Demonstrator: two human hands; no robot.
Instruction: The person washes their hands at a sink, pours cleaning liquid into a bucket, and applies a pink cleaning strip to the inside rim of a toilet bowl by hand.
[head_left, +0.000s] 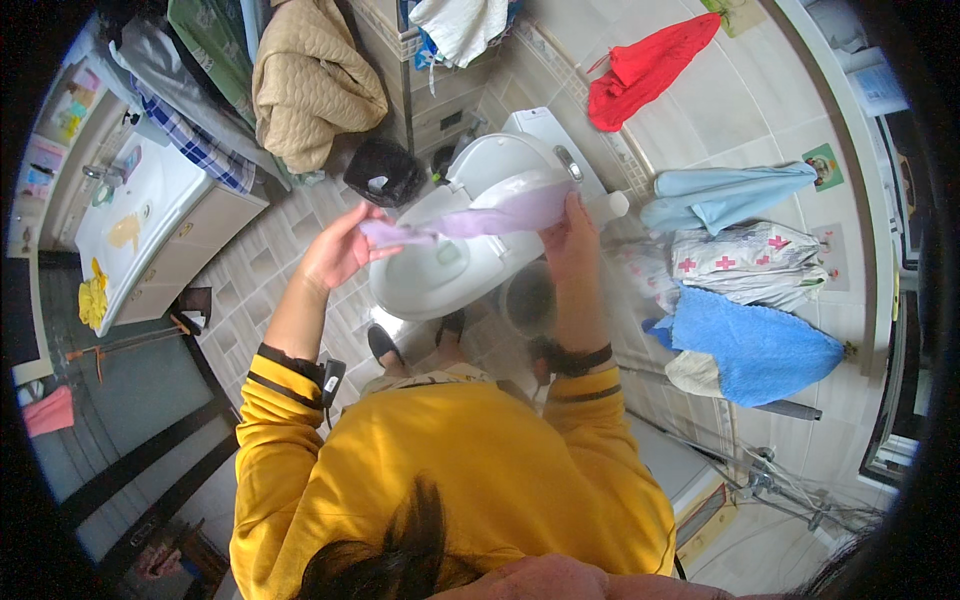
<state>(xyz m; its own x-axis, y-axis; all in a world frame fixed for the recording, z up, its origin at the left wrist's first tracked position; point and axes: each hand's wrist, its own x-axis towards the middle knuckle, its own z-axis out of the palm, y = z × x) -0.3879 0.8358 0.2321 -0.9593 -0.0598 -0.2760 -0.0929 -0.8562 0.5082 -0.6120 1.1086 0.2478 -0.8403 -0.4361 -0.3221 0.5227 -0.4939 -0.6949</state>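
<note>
A lilac piece of thin, soft sheeting (517, 212) stretches between my hands above the toilet (412, 289); I cannot tell whether it is cloth or plastic. Its narrow, bunched end lies between the thumb and fingers of my left hand (341, 246). My right hand (572, 238) grips the wider, blurred end. Below it, the toilet seat is down and the bowl stands open, with the raised lid (495, 157) leaning towards the cistern (559, 139).
A black lined bin (384, 174) stands beyond my left hand, and a bucket (527, 300) sits below my right. Washbasin cabinet (176, 240) at left. Towels, including a blue one (754, 341), hang on the right wall. A beige quilted garment (315, 90) hangs at upper left.
</note>
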